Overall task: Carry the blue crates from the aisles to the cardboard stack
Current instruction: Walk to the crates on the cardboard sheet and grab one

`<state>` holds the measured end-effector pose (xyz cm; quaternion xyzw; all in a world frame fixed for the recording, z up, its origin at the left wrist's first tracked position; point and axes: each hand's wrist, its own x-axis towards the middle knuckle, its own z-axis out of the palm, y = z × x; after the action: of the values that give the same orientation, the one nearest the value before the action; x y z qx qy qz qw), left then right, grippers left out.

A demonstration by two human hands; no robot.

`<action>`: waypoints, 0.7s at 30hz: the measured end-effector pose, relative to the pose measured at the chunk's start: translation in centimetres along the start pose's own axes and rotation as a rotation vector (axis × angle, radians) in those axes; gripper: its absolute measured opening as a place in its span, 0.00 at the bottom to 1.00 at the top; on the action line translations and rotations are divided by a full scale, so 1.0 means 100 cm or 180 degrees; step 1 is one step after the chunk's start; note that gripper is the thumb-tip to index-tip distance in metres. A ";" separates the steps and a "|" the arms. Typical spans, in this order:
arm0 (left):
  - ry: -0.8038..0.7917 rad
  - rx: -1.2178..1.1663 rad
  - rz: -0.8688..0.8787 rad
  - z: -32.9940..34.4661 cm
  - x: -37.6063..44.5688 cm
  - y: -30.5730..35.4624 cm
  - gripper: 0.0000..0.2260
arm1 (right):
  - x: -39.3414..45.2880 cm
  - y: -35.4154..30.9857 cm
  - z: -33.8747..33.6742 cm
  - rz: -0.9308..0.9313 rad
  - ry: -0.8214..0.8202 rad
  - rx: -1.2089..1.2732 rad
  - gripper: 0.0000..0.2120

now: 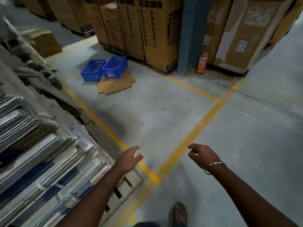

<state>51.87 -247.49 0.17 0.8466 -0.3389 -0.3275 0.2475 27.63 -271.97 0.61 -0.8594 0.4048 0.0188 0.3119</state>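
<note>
Two blue slotted plastic crates, the left crate (92, 70) and the right crate (115, 67), sit side by side and touching on the grey concrete floor (180, 125), well ahead of the person. The right one rests partly on a flattened brown cardboard sheet (117, 83); the left appears to stand mostly on bare concrete. Both look empty, though blur hides the detail.

The left hand (130, 157) and right hand (202, 154) reach forward over the floor, fingers loosely spread and holding nothing; a thin metal bangle (214, 167) circles the right wrist.

Risks from here, as a judgement: the loose sheet could slide underfoot or drag along when a crate is lifted, and the corner of a wooden pallet (129, 182) juts out near the walking line, just beside a sandalled foot (180, 212), a likely trip point. Lifting both crates at once could let one slip, since they are not nested.

Stacked flattened cardboard (37, 161), white, grey and blue at the edges, fills the left side on that pallet. Yellow painted lines (193, 136) cross the floor. Tall brown cardboard cartons (155, 33) stand behind the crates, beside a blue-grey steel column (191, 35) with a red fire extinguisher (202, 63) at its foot.
</note>
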 end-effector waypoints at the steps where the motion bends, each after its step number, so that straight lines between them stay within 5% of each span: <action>1: 0.0056 -0.0051 -0.0044 -0.005 0.017 0.004 0.31 | 0.026 -0.004 -0.009 -0.0059 -0.0082 -0.0042 0.19; 21: 0.0497 -0.0907 -0.1018 -0.191 0.379 -0.031 0.30 | 0.498 -0.197 -0.059 -0.1084 -0.0647 -0.0479 0.23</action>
<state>87.99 -269.63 -3.84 0.8688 -0.1305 -0.3405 0.3351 73.67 -299.93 1.44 -0.9299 0.2177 0.0826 0.2847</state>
